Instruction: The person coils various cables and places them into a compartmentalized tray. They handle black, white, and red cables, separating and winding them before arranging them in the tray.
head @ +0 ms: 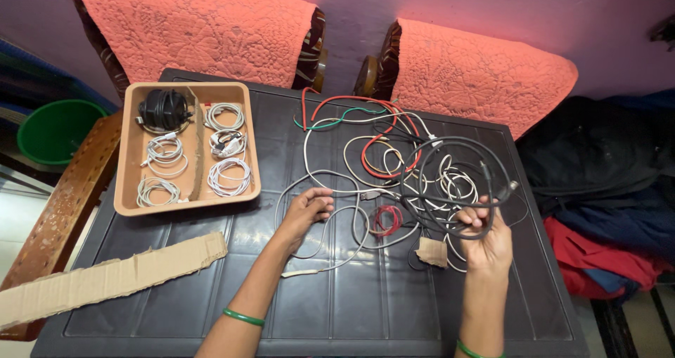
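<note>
left hand [306,209]: curled around white cable [330,221], mid-table
right hand [487,240]: closed on looped black cable [464,168], raised near right edge
cable tangle [394,161]: between the hands, toward far edge
tray [130,182]: far-left corner, coiled cables inside
cardboard strip [112,277]: near-left edge

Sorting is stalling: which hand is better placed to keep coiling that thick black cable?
Probably right: the right hand grips the black cable loop; the left hand rests on a grey cable.
</note>
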